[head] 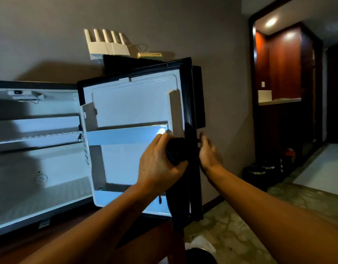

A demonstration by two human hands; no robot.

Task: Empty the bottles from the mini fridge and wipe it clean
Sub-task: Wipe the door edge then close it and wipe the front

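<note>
Single view, head-worn, wide-angle. Looks forward and slightly down, close in on the open mini fridge [36, 149] and its swung-out door [134, 134]. Both forearms enter from the bottom edge; hands [158, 164] meet near frame centre at the door's outer edge. Wall [164, 25] fills the top; a hallway [297, 92] recedes at right. Edges bow from lens distortion.

Mini fridge [40, 149] stands open, shelves bare, interior lit. Door [134, 115] swung wide. Left hand [158, 164] grips a dark cloth [175, 151] against the door's outer edge by the door shelf [126, 136]. Right hand [208, 151], fingers loosely curled, sits just beyond that edge. White router [107, 43] on fridge top.
</note>
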